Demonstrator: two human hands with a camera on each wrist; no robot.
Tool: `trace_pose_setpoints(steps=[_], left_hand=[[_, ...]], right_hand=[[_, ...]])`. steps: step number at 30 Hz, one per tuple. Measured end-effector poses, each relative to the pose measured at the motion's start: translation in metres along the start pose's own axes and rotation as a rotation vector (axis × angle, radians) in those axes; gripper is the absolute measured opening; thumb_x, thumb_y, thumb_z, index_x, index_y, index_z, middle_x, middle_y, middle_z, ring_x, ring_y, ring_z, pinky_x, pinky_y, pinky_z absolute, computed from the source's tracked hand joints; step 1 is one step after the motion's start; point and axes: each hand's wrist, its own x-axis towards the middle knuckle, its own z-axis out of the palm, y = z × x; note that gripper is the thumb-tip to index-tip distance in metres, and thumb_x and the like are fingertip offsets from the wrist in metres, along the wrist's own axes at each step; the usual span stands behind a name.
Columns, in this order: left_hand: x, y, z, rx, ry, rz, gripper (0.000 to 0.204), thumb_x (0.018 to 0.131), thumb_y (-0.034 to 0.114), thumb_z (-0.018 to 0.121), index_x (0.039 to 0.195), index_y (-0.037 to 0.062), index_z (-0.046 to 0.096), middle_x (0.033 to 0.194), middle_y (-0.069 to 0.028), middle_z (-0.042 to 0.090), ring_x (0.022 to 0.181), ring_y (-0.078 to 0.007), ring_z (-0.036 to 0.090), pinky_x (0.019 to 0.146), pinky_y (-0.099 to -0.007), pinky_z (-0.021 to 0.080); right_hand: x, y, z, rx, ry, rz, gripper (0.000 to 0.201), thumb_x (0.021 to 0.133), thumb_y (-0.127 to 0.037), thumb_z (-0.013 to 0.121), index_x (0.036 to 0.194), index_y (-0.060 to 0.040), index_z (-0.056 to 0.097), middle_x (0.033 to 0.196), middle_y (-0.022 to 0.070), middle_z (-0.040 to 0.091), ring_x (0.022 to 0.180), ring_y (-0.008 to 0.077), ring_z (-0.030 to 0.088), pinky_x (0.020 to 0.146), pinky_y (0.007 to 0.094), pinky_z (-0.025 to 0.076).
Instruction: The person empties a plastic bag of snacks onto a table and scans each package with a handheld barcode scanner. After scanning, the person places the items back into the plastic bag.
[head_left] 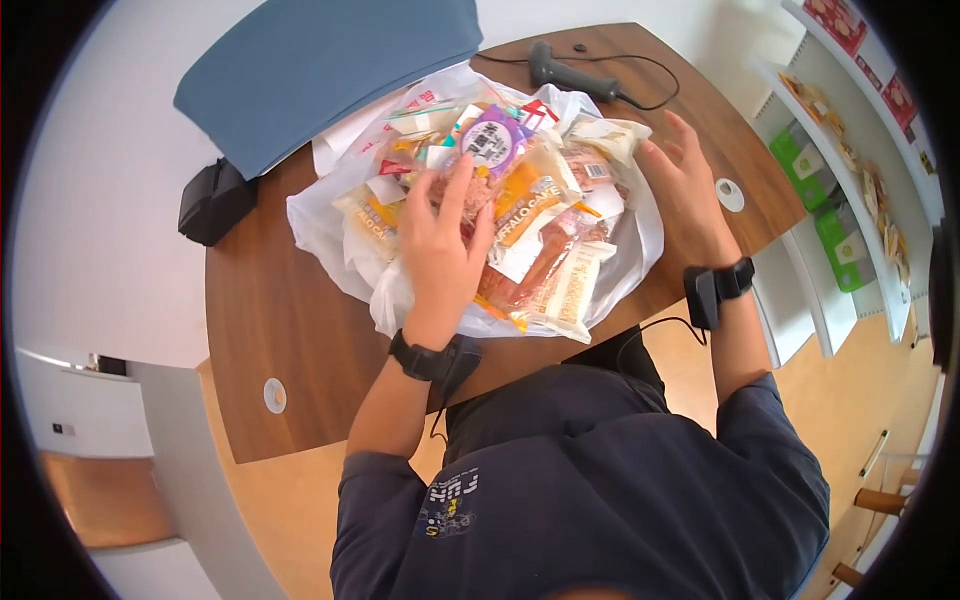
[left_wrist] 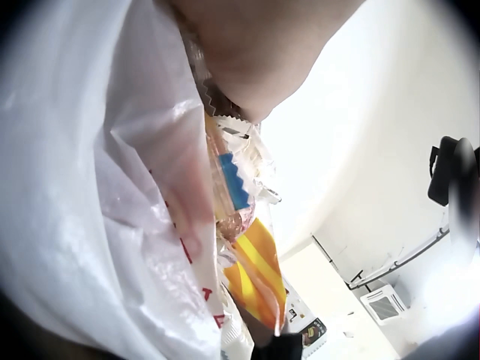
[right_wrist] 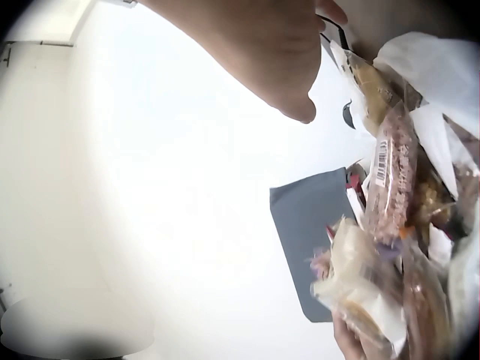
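Note:
A white plastic bag (head_left: 310,225) lies spread on a wooden table, heaped with several packaged snacks. My left hand (head_left: 440,250) is over the left part of the heap, fingers extended across the packets near a round purple-labelled package (head_left: 493,142). Beside those fingers is a yellow cake packet (head_left: 530,200). My right hand (head_left: 685,170) is raised at the heap's right edge with loosely bent fingers and nothing held, close to a cream-coloured packet (head_left: 607,133). In the right wrist view, a clear packet with a barcode (right_wrist: 391,172) lies below that hand.
A barcode scanner (head_left: 575,78) with a cable lies at the table's back. Behind the bag stands a blue-grey panel (head_left: 330,80), with a black device (head_left: 215,203) at its left. Shelves (head_left: 860,180) with packaged goods stand to the right. My body is against the table's (head_left: 270,330) front edge.

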Motion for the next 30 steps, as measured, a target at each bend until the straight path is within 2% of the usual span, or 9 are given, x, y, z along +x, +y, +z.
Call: trace_pose_setpoints(steps=[1,5,7,10,13,14,19,24,30], left_hand=[[-0.001,-0.001,0.0,-0.019,0.006,0.006,0.053,0.086,0.009,0.069,0.137,0.0105,0.055,0.122,-0.0174,0.051,0.11,-0.0327,0.054,0.092,-0.0407,0.045],[-0.003,-0.005,0.002,-0.002,0.049,0.018,0.057,0.082,0.017,0.073,0.136,0.0179,0.057,0.121,-0.0177,0.051,0.108,-0.0353,0.055,0.09,-0.0452,0.045],[-0.004,-0.004,0.0,-0.005,0.043,-0.002,0.058,0.082,0.017,0.073,0.137,0.0184,0.056,0.122,-0.017,0.05,0.109,-0.0349,0.054,0.091,-0.0462,0.044],[-0.006,-0.002,0.0,-0.019,0.015,-0.014,0.058,0.082,0.017,0.073,0.138,0.0185,0.055,0.123,-0.0168,0.049,0.11,-0.0353,0.053,0.093,-0.0473,0.043],[-0.006,-0.002,0.0,-0.015,0.015,-0.006,0.058,0.082,0.017,0.072,0.138,0.0185,0.055,0.124,-0.017,0.049,0.112,-0.036,0.051,0.095,-0.0479,0.041],[-0.006,-0.001,0.001,-0.014,0.014,-0.003,0.059,0.082,0.017,0.072,0.138,0.0186,0.055,0.124,-0.0172,0.048,0.112,-0.0364,0.051,0.095,-0.0478,0.041],[-0.006,-0.002,0.001,-0.01,0.008,0.009,0.06,0.082,0.017,0.073,0.139,0.0188,0.054,0.126,-0.0177,0.048,0.114,-0.0366,0.051,0.096,-0.0478,0.041],[-0.001,0.006,-0.01,0.096,-0.057,0.031,0.064,0.084,0.029,0.072,0.142,0.015,0.05,0.143,-0.02,0.041,0.131,-0.0381,0.039,0.107,-0.0537,0.026],[0.003,0.023,-0.012,0.138,-0.056,0.084,0.074,0.082,0.049,0.071,0.143,0.015,0.048,0.153,-0.0203,0.033,0.139,-0.0428,0.027,0.109,-0.0647,0.013]], right_hand=[[0.007,0.002,0.007,0.279,-0.071,0.177,0.066,0.092,-0.028,0.066,0.144,0.0027,0.038,0.129,0.0197,0.056,0.115,0.0257,0.058,0.092,0.0334,0.048],[0.025,0.0,0.024,0.284,-0.136,0.28,0.062,0.094,-0.024,0.065,0.143,0.0025,0.039,0.13,0.0211,0.057,0.116,0.0242,0.057,0.095,0.0323,0.047],[0.025,0.0,0.031,0.276,-0.121,0.225,0.057,0.094,-0.02,0.065,0.141,0.0024,0.043,0.13,0.0199,0.057,0.117,0.023,0.057,0.095,0.0316,0.047],[0.023,0.006,0.05,0.245,-0.186,-0.108,0.046,0.096,-0.018,0.061,0.136,0.0002,0.049,0.129,0.0153,0.06,0.118,0.0202,0.058,0.096,0.0312,0.048],[0.005,-0.016,0.074,0.15,-0.308,-0.042,0.042,0.098,-0.018,0.058,0.137,-0.0043,0.05,0.129,0.0173,0.061,0.116,0.0223,0.06,0.096,0.0331,0.048],[0.01,-0.002,0.079,-0.034,-0.348,-0.194,0.042,0.099,-0.019,0.055,0.139,-0.0077,0.047,0.13,0.0199,0.06,0.115,0.0273,0.062,0.095,0.0356,0.049],[0.009,0.002,0.084,-0.052,-0.374,-0.268,0.045,0.1,-0.021,0.05,0.142,-0.0079,0.042,0.132,0.0188,0.059,0.116,0.0315,0.061,0.098,0.0376,0.046],[0.0,-0.001,0.083,-0.151,-0.319,-0.384,0.046,0.098,-0.024,0.05,0.141,-0.0074,0.044,0.13,0.0145,0.061,0.114,0.0334,0.059,0.098,0.041,0.044],[-0.01,0.008,0.087,-0.301,-0.175,-0.477,0.044,0.099,-0.03,0.049,0.138,-0.0088,0.05,0.126,0.0107,0.062,0.116,0.0295,0.056,0.103,0.0428,0.036]])
